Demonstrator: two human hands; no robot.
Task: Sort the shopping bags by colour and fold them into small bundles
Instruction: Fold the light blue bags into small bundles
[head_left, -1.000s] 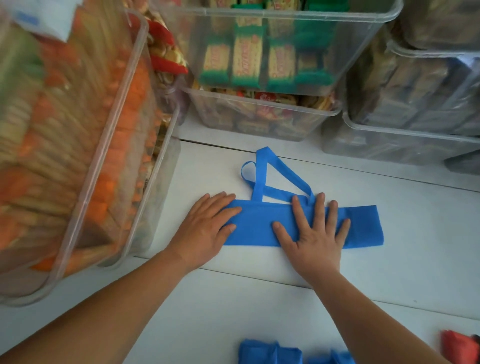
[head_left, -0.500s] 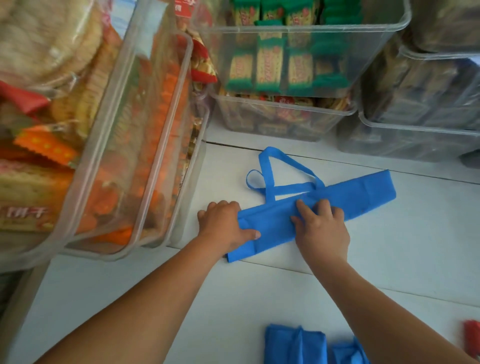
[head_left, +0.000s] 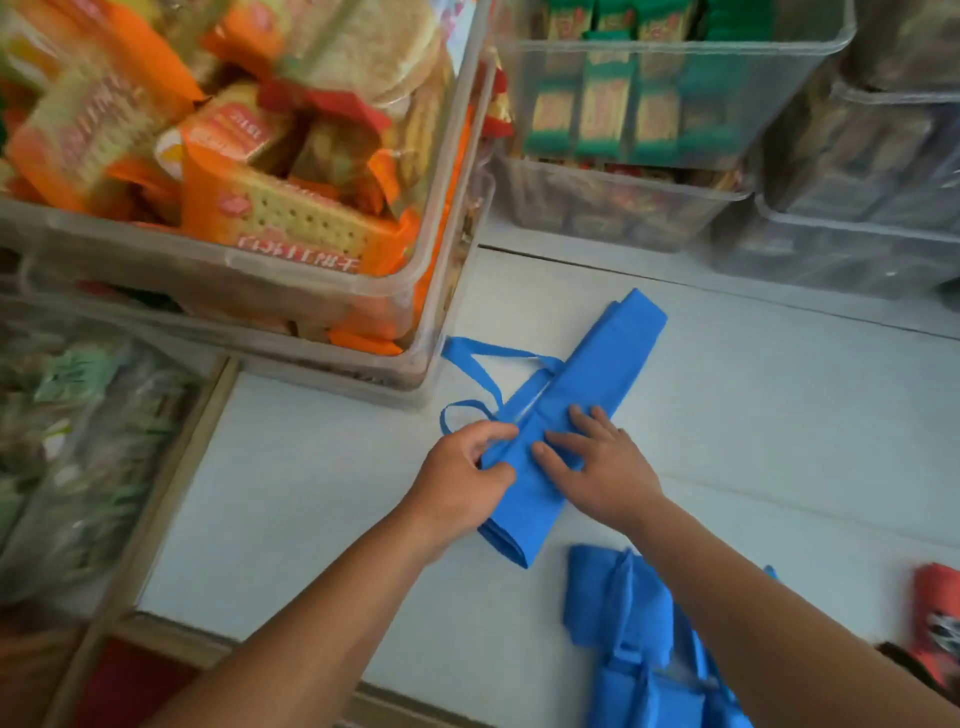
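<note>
Nearest you lie blue folded fabric bundles, with a red bundle at the far right. Beyond them, the long blue non-woven shopping bag lies as a narrow strip on the white table. Your left hand pinches its edge and your right hand presses it flat with straight fingers. Next, probably, tuck in the loose handle loops and fold the strip shorter. The clear plastic cracker bin stands just beside them.

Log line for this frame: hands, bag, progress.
phase: folding | left hand: pinches long-folded blue fabric shopping bag | right hand: presses flat on it | done pile: folded blue fabric bundles, nearer the person
</note>
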